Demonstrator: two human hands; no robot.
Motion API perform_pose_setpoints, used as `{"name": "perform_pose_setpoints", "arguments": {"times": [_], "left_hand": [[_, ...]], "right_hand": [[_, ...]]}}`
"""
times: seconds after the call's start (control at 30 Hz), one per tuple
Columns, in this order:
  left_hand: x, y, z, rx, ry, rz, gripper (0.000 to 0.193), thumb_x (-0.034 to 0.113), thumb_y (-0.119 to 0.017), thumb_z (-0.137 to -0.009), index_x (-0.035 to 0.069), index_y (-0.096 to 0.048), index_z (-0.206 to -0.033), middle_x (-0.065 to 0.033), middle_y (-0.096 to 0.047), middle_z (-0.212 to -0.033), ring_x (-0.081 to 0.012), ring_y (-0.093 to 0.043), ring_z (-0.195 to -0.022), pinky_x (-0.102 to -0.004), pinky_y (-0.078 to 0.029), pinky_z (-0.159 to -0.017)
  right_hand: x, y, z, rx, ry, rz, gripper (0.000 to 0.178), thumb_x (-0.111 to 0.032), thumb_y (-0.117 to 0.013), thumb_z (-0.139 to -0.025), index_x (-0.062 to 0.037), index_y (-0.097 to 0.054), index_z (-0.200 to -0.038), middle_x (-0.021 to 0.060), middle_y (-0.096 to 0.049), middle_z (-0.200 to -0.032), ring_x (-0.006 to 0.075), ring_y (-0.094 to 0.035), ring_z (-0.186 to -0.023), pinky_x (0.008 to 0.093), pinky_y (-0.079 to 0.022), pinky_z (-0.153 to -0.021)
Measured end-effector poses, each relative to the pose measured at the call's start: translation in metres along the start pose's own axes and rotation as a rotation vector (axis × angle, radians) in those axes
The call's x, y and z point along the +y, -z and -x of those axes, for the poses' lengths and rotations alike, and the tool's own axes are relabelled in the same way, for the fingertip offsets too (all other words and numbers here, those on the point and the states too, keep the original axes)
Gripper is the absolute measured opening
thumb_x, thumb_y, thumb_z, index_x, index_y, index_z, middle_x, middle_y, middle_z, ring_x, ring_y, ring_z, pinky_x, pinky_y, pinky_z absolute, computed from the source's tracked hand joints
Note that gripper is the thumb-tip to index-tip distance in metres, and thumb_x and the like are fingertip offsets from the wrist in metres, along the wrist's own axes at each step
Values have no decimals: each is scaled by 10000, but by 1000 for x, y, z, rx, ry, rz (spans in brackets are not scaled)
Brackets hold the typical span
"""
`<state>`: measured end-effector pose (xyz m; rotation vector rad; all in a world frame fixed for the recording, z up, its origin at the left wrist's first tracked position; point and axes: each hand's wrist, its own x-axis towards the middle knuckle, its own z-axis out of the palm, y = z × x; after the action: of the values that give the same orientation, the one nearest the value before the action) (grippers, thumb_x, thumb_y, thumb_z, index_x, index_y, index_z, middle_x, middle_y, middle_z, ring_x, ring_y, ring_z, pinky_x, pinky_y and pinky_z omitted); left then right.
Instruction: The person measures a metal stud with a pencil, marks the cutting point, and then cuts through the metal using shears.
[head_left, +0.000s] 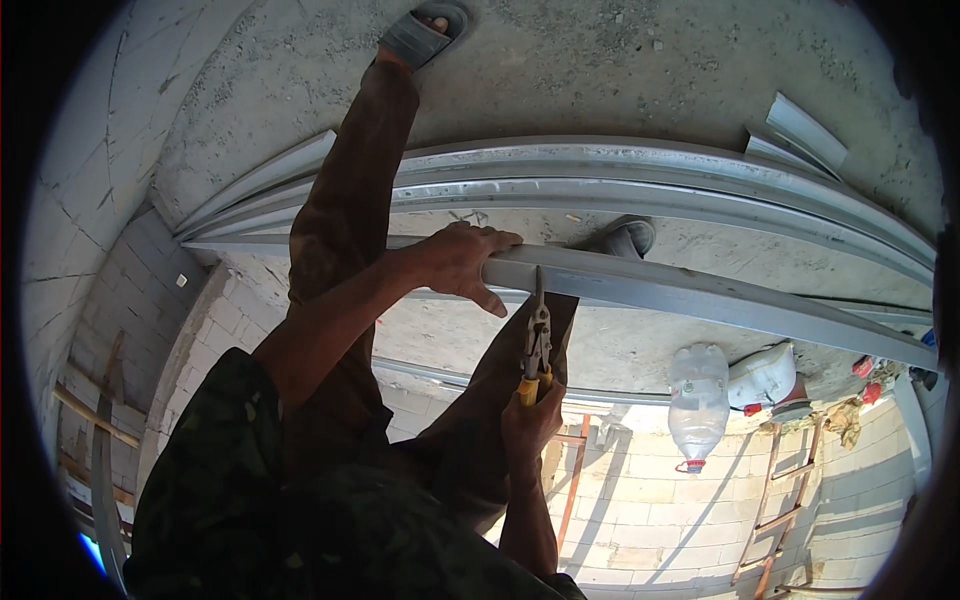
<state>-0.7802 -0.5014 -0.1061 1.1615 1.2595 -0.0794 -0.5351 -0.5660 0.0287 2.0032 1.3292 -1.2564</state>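
A long grey metal profile (650, 283) runs crosswise in front of me, over my legs. My left hand (455, 262) straddles it, with fingers along the far edge and the thumb spread out on the near side. Closed around the yellow handles of a pair of tin snips (539, 345) is my right hand (531, 425). The snips point away from me, and their tips meet the profile just right of my left hand. A dark line crosses the profile at the tips. How deep the blades sit cannot be made out.
More long metal profiles (640, 160) lie on the concrete floor beyond, with short offcuts (800, 140) at far right. A clear plastic bottle (698, 400) and a white sack (762, 378) are at right. Ladders (785, 510) stand by a block wall. My sandalled foot (425, 35) is far ahead.
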Motion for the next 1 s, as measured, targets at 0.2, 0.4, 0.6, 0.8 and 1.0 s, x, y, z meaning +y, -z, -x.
{"name": "perform_pose_setpoints", "arguments": {"times": [0.2,0.4,0.6,0.8,1.0], "left_hand": [[-1,-6,-11,-225,119,299,888,228,-823,-607,34,-421,-1374,-224,-596,-1183,-337,-631,-1029,-388,-493,-915],[1,0,-8,-320,210,347,852,173,-792,-614,31,-409,-1362,-226,-624,-1109,-329,-646,-978,-384,-499,-884],[-1,-6,-8,-361,156,335,795,144,-759,-601,23,-449,-1323,-216,-636,-1078,-326,-648,-962,-385,-502,-862],[-16,14,-26,-157,123,265,740,143,-736,-603,29,-474,-1285,-200,-650,-1051,-319,-654,-935,-375,-500,-866],[-15,14,-26,-218,169,281,785,148,-734,-616,41,-426,-1330,-209,-618,-1099,-316,-639,-981,-366,-490,-893]], "right_hand": [[-33,24,21,-39,-15,175,553,-36,-597,-794,-46,-375,-1301,261,-569,-1018,459,-602,-889,539,-479,-741],[-71,46,31,-164,-113,291,705,-46,-569,-821,57,-226,-1428,296,-519,-1125,461,-599,-922,495,-514,-750],[-22,5,26,62,31,198,695,-38,-578,-799,57,-276,-1418,282,-526,-1120,443,-584,-921,509,-484,-789],[-18,17,25,12,-71,182,564,50,-504,-756,26,-463,-1318,206,-608,-924,393,-626,-764,455,-502,-647],[1,35,13,0,-326,-419,384,17,-416,-747,46,-565,-1100,98,-613,-711,183,-613,-606,294,-474,-518]]}}
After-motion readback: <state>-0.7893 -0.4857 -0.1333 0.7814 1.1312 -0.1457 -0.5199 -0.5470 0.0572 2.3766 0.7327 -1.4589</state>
